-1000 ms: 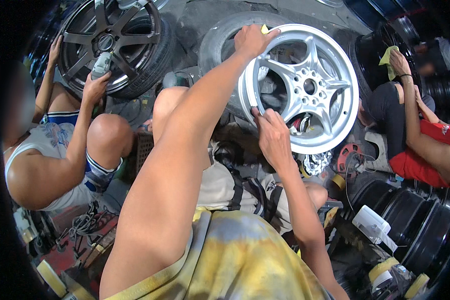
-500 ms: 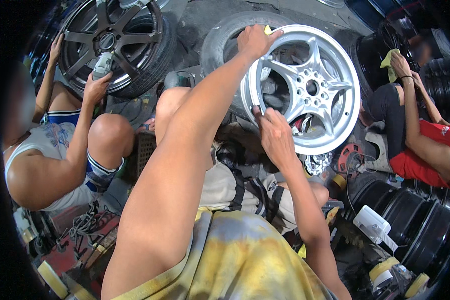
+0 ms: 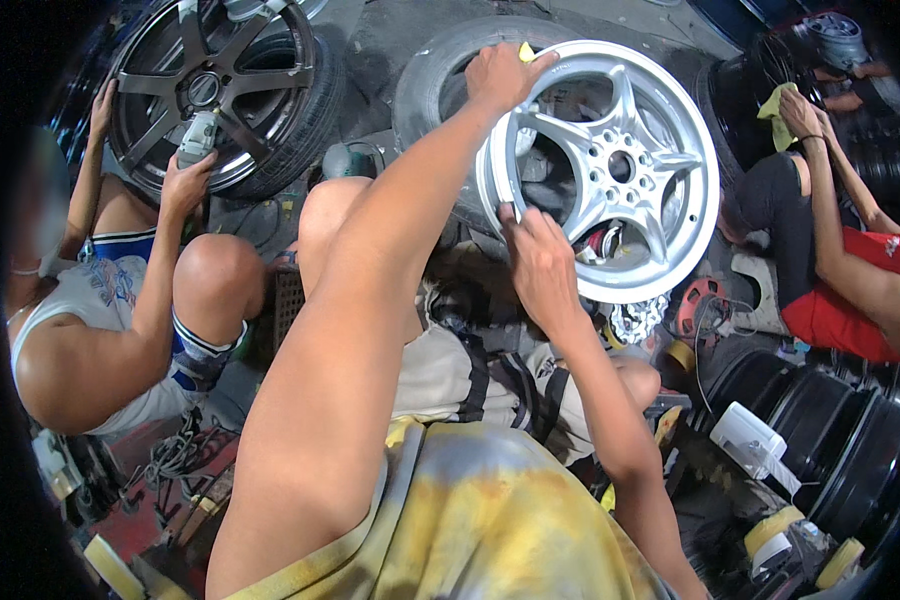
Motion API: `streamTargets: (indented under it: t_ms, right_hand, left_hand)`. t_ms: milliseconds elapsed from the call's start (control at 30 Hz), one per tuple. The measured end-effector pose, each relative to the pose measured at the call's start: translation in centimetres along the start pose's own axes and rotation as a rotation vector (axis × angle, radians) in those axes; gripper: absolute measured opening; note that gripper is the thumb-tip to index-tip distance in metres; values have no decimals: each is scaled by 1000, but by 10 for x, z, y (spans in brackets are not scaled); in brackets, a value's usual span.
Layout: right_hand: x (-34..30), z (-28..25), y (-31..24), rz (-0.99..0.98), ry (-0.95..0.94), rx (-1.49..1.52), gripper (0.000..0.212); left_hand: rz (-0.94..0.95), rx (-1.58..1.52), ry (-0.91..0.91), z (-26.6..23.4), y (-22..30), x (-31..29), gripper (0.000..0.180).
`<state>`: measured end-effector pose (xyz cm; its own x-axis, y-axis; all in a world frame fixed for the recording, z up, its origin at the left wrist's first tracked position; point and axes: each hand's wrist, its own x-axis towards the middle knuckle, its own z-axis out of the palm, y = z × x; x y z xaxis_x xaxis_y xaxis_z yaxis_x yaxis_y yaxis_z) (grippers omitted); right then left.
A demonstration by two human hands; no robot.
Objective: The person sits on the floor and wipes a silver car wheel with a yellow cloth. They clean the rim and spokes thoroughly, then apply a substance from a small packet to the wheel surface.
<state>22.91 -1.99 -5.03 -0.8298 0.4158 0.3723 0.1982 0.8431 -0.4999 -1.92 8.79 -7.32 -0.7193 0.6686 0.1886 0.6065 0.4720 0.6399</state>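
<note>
Dark, littered floor (image 3: 365, 95) of a crowded workshop, seen from above, with a silver wheel rim (image 3: 636, 172) as the landmark. The silver wheel rim, its spoked face turned up toward the viewer, is tilted in front of the person and overlaps a grey tire (image 3: 425, 110) behind its left side. The left hand (image 3: 500, 78) touches the rim's upper left edge, one digit extended along the lip, a small yellow scrap (image 3: 526, 50) beside it; how far its fingers close cannot be told, their undersides being hidden. The right hand (image 3: 542, 255) touches the rim's lower left edge with a fingertip, the other fingers bent close together; whether they clamp the lip cannot be told. Well left of the rim, a co-worker in white (image 3: 95, 330) holds a grey hand tool (image 3: 199, 135) over a dark wheel rim (image 3: 150, 80). Right of it, a co-worker in red (image 3: 855, 290) holds a yellow cloth (image 3: 775, 118). Near its lower right edge lie a crumpled silvery piece (image 3: 638, 320) and a red round object (image 3: 692, 306); farther below, a white device (image 3: 745, 432) appears just beside glossy black rims (image 3: 830, 430)
</note>
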Motion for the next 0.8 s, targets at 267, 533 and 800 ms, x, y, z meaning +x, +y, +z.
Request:
streamTargets:
  t_ms: [267,533,800]
  right_hand:
    - [-21,-4,0,114,20,59,30]
    - [-9,-9,11,28,-26,62,27]
    - [0,-6,20,-48,-51,44,30]
  left_hand:
    - [-53,29,-50,-4,3,-3,72]
    - [-33,58,6,-7,6,-3,70]
    - [-47,22,-30,-5,2,-3,78]
